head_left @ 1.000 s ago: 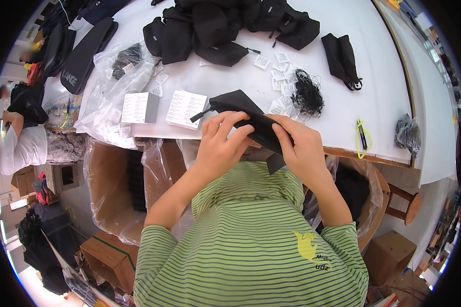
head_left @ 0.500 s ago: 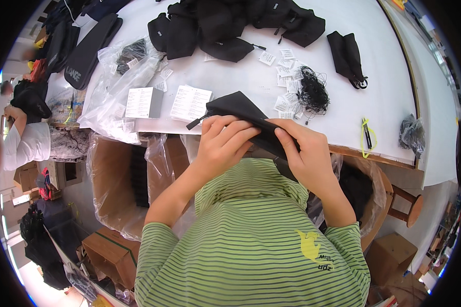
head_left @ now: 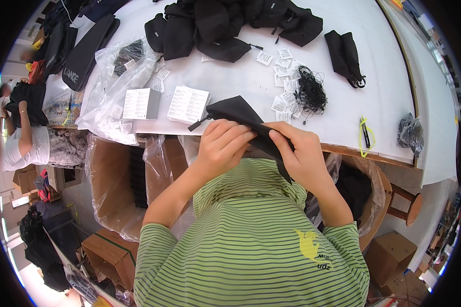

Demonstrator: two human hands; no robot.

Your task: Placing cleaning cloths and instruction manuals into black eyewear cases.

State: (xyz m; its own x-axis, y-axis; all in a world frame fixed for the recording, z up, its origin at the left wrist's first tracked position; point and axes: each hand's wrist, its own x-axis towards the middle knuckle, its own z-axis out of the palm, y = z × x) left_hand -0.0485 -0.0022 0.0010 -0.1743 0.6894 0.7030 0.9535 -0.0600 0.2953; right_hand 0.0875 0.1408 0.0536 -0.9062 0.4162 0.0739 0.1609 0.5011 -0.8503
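Observation:
Between my two hands is a black fabric pouch (head_left: 239,108) with a zipper pull hanging from its left corner. It is held folded and tilted at the table's front edge. My left hand (head_left: 224,143) is closed on its left side, fingers over the cloth. At the right, my right hand (head_left: 294,146) pinches the pouch between thumb and fingers, and a pointed end of cloth hangs below. Two stacks of white printed tags (head_left: 188,104) stand just beyond my left hand. Loose white labels (head_left: 280,105) and a tangle of black cords (head_left: 311,91) lie beyond my right hand.
Black pouches (head_left: 212,25) are heaped at the table's far side, another (head_left: 344,57) lies right. Clear plastic bags (head_left: 107,102) lie left. A black cutter with yellow cord (head_left: 365,135) is near the right edge. Lined cartons (head_left: 112,189) stand below. Another person (head_left: 28,138) works far left.
My right hand has shifted slightly left and down on the pouch, and its right end now hangs lower as a point. My left hand keeps its grip.

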